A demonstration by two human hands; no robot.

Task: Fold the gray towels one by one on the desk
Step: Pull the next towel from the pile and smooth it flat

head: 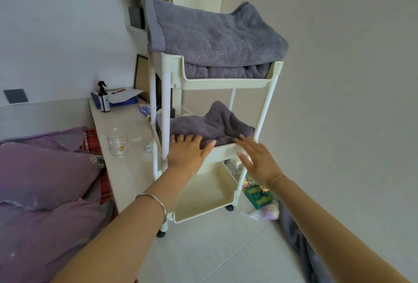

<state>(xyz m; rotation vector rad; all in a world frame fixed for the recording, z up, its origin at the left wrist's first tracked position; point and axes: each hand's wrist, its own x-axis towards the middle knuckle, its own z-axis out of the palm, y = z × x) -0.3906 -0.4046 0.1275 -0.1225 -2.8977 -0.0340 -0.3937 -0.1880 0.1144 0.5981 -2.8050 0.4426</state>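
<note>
My left hand [186, 154] lies flat on the near edge of the crumpled gray towel [210, 124] in the middle tray [224, 149] of the cream three-tier cart [166, 101]. Its fingers are straight and a little spread on the cloth, and the thumb points toward two o'clock over the tray's front rim. My right hand [257, 162] comes in from five o'clock of that towel, with fingers straight and slightly apart and the palm turned inward. The fingertips reach the tray's right front corner, but I cannot tell whether they touch the towel. Neither hand pinches anything.

A second, bigger folded gray towel [214, 33] is heaped in the top tray at twelve o'clock, spilling over its rim on the left and right. The bottom tray [203, 192] sits under my wrists.

The desk [126, 169] stands just beside the cart at nine o'clock — no towel on it. It carries a glass jar [117, 142] and, farther back, a spray bottle [104, 99] by a blue folder [126, 101] with white paper [124, 94] and a red pen [118, 91] on top. Purple bedding [45, 181] fills the eight o'clock corner.

On the floor at four o'clock of the cart are a green toy box [257, 196] and a pale plush [270, 212]. A silver bangle [156, 201] rings my left wrist — a thin bracelet [278, 178] my right.
</note>
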